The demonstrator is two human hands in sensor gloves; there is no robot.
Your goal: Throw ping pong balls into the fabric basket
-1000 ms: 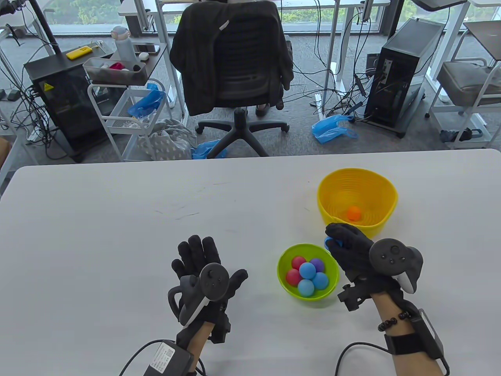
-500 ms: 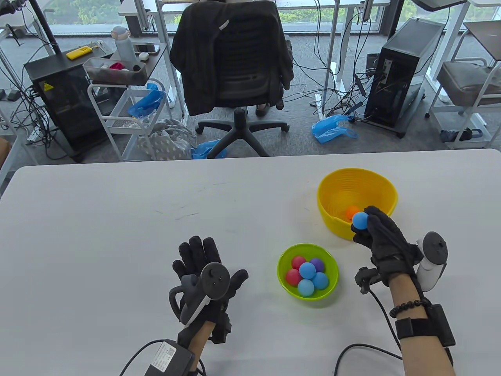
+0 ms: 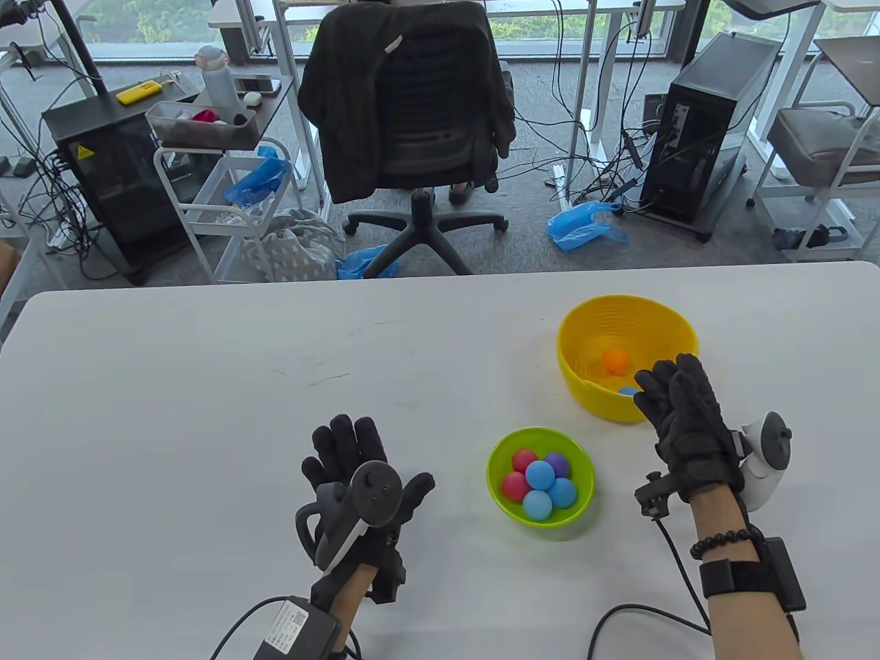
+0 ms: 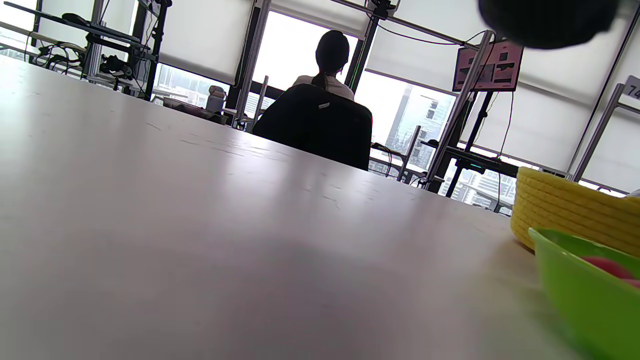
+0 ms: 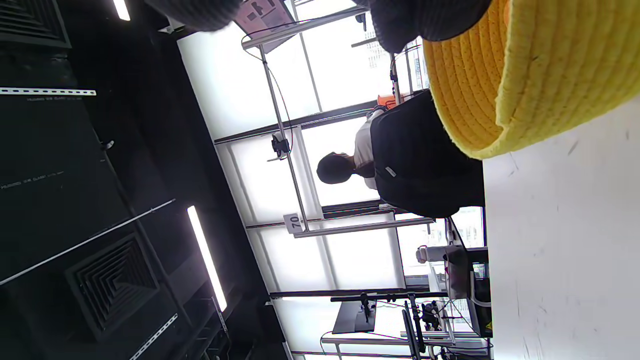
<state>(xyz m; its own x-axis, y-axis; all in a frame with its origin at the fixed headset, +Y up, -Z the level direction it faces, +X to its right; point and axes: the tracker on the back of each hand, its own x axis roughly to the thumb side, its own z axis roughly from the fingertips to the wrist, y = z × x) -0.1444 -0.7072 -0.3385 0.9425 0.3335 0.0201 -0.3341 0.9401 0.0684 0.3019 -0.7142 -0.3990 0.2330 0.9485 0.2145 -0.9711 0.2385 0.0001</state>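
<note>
Yellow fabric basket (image 3: 646,316) stands upright, mouth up, holding two balls; right hand (image 3: 687,426) beside it spread, empty.

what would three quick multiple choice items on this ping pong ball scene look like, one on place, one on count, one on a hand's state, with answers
1. Where is the orange ball?
A. in the yellow fabric basket
B. in the green bowl
C. on the bare table

2. How many balls lie in the green bowl?
A. three
B. six
C. nine

3. How is the right hand now?
A. gripping a blue ball
B. open with fingers spread, holding nothing
C. flat on the table beside the left hand

Answers:
1 A, the table view shows the orange ball on the basket floor, with a blue ball near the front wall.
2 B, two red, three blue and one purple show in the bowl.
3 B, the fingers are spread at the basket's near rim and no ball is in them; the left hand is apart, left of the bowl.
</note>
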